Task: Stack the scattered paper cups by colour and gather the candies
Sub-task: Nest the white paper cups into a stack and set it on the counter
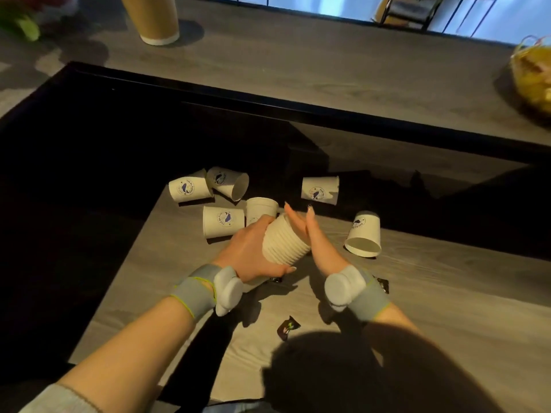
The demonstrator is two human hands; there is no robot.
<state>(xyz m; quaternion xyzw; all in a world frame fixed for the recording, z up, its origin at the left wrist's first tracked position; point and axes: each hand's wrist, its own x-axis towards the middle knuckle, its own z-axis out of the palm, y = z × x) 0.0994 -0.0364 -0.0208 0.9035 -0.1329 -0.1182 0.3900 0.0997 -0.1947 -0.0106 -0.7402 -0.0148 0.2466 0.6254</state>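
Observation:
My left hand [253,251] grips a tilted stack of plain white paper cups [284,244] above the lower table. My right hand [307,234] has straight fingers laid flat against the stack's right side. Several white cups with a blue logo lie scattered around: two at the far left [190,189] [229,183], one lying by my left hand [222,222], one standing behind the stack [261,208], one at the back [320,190], one tipped at the right [363,235]. Dark-wrapped candies lie near my wrists [287,326] [383,284] [275,280].
A tall brown paper cup [152,17] stands on the raised counter [298,70] at the back left. A yellow basket [533,76] sits at the counter's right edge. A black ledge [268,108] separates the counter from the lower table [447,293].

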